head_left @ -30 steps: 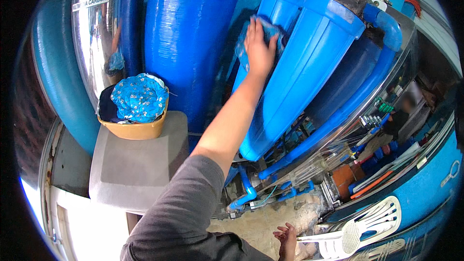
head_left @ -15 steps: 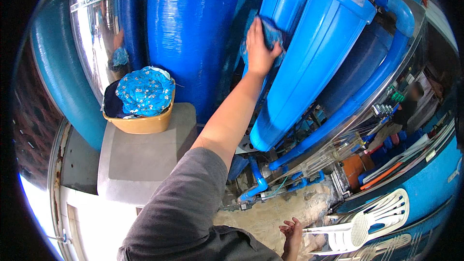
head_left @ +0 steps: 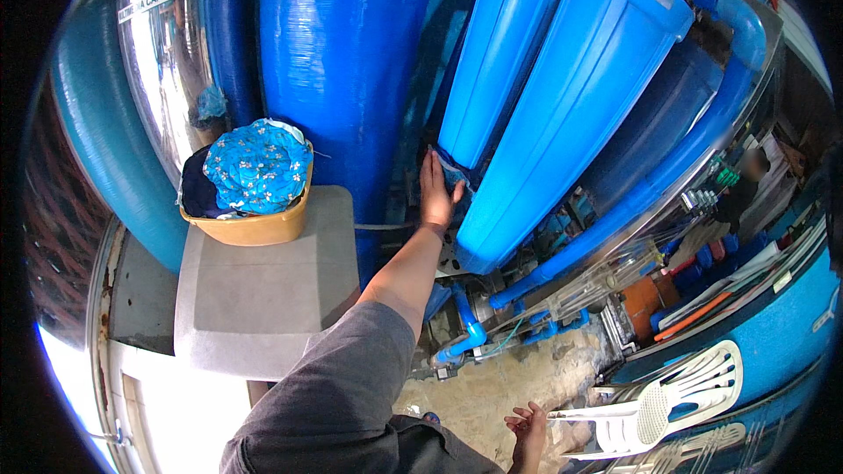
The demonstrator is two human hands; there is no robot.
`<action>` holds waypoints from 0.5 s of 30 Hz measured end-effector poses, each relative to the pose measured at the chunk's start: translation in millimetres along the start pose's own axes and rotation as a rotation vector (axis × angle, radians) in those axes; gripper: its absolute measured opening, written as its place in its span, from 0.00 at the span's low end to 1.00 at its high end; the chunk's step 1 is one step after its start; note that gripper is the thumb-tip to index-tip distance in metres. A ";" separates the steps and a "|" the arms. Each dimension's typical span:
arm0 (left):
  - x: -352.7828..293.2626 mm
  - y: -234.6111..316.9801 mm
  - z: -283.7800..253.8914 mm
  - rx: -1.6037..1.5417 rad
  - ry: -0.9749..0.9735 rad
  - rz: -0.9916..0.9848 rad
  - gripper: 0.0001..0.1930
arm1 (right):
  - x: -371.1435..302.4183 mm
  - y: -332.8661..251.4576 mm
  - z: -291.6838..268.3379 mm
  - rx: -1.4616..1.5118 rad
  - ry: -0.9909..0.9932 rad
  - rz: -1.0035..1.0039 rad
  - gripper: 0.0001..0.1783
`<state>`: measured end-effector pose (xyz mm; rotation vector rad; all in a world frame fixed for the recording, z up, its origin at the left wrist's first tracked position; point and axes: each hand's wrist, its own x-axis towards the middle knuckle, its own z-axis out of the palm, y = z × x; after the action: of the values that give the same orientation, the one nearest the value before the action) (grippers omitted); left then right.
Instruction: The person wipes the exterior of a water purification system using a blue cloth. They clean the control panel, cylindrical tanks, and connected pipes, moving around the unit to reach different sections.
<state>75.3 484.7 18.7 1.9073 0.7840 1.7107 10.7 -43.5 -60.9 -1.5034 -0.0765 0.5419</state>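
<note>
My left hand (head_left: 436, 193) is closed round a dark blue patterned cloth (head_left: 452, 174), holding it against the lower end of the narrower blue filter housing (head_left: 505, 53). Much of the cloth is hidden by the fingers. Just to the right hangs a larger blue filter housing (head_left: 575, 105), tilted in the view by the lens. Low in the picture, my right hand (head_left: 528, 434) hangs with its fingers apart and nothing in it, close to a white plastic chair (head_left: 654, 408).
A yellow-tan tub (head_left: 250, 230) of folded cloths, a blue flowered one (head_left: 259, 165) on top, stands on a grey lidded box (head_left: 263, 285). Tall blue tanks (head_left: 342, 61) rise behind. Blue pipes (head_left: 597, 233) run at the right. A person (head_left: 746, 189) is far right.
My left hand has moved down along the narrower filter housing with the cloth, from its upper part to its bottom end. My right hand has hardly moved.
</note>
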 end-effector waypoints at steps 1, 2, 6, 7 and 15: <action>-1.6 3.2 -1.8 0.013 0.008 0.006 0.44 | -0.6 1.7 -1.7 -0.006 -0.001 -0.004 0.29; 0.8 8.4 -3.1 0.001 0.016 -0.028 0.44 | 0.3 2.7 -1.9 -0.012 0.000 -0.003 0.29; 51.2 51.6 -4.2 0.005 0.181 0.154 0.41 | 1.2 0.7 0.1 0.000 0.004 -0.018 0.29; 75.5 69.6 -2.1 0.037 0.253 0.222 0.40 | 0.8 -0.2 -0.5 0.000 0.009 -0.017 0.29; 283.3 212.6 -14.3 -0.052 0.544 0.408 0.32 | -0.1 8.8 -26.2 0.015 0.070 -0.030 0.29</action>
<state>102.9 520.9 370.3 1.6570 0.5388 2.5345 17.9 -67.9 -71.6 -1.5029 -0.0406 0.4643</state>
